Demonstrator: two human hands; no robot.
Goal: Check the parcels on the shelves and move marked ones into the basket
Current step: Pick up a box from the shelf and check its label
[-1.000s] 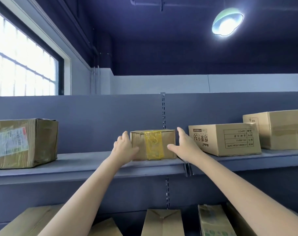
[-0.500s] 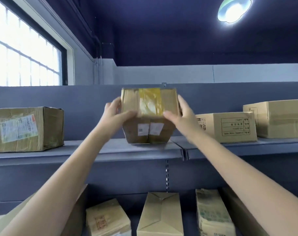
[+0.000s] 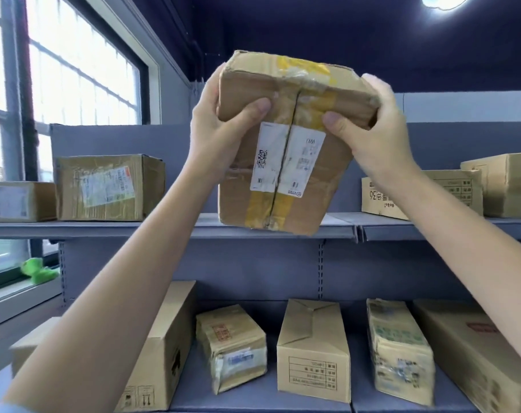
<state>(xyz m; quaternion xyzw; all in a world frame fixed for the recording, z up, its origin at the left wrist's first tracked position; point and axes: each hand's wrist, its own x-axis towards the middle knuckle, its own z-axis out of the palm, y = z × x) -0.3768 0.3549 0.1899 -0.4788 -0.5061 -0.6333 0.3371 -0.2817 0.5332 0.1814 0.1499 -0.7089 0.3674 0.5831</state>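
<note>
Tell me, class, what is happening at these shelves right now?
A person holds a taped parcel up in front of the shelves, off the upper shelf. The left hand and the right hand grip its upper corners, thumbs on the near face, where a white label with a code shows. Other boxes sit on both shelves. No basket is in view.

1. Held parcel (image 3: 283, 144), white shipping label (image 3: 286, 160): QR code and barcode; letters "WU", seen upside down; the fine print is too small to read.
2. Box on the upper shelf, right (image 3: 450, 192): "36", inverted; a printed table beside it, unreadable.
3. Other parcel labels: blurred.
</note>
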